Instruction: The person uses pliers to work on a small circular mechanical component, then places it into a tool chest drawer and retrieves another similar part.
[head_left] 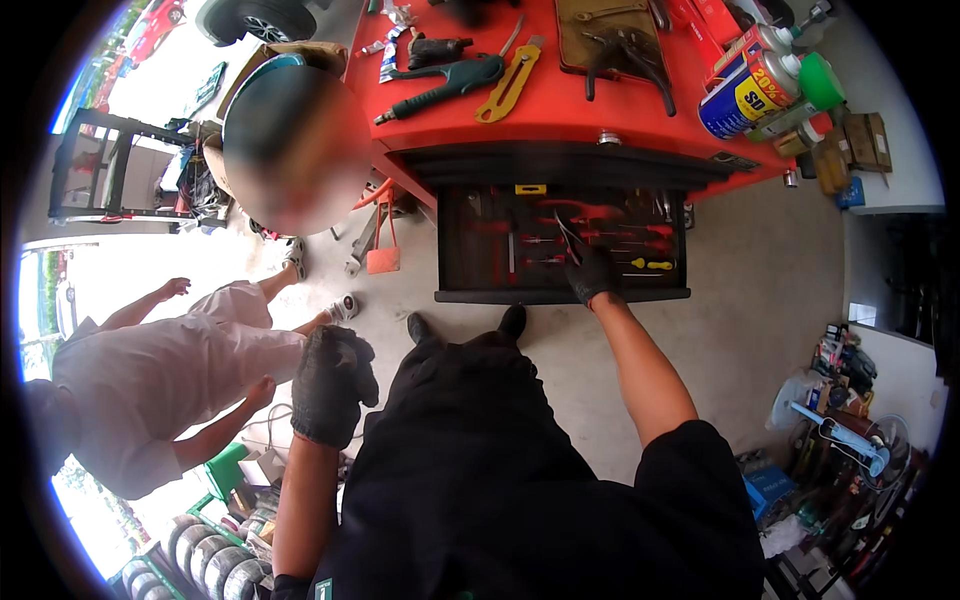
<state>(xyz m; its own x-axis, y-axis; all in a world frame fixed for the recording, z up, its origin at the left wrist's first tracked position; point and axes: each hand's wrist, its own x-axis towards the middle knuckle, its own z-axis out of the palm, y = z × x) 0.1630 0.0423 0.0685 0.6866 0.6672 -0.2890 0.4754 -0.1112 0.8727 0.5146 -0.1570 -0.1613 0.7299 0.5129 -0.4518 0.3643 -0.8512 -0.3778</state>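
Over the open black drawer [465, 297] of a red tool cabinet, my right hand [595, 274], in a dark glove, is closed on long-nosed pliers [568, 238]. Their narrow metal tip points away from me. Below them in the drawer lie several red-handled screwdrivers [655, 231] and a yellow-handled screwdriver [655, 265]. My left hand [333, 388], in a dark knit glove, is held left of my legs, away from the drawer. Its fingers are curled in; whether anything is inside them is hidden.
The red cabinet top [450, 140] carries a yellow utility knife [511, 82], a green air blow gun [440, 85], a tray [585, 55] with tools, and spray cans [745, 100]. A person [190, 370] in light clothes stands at left. Tires [205, 555] lie lower left, a fan [840, 435] at right.
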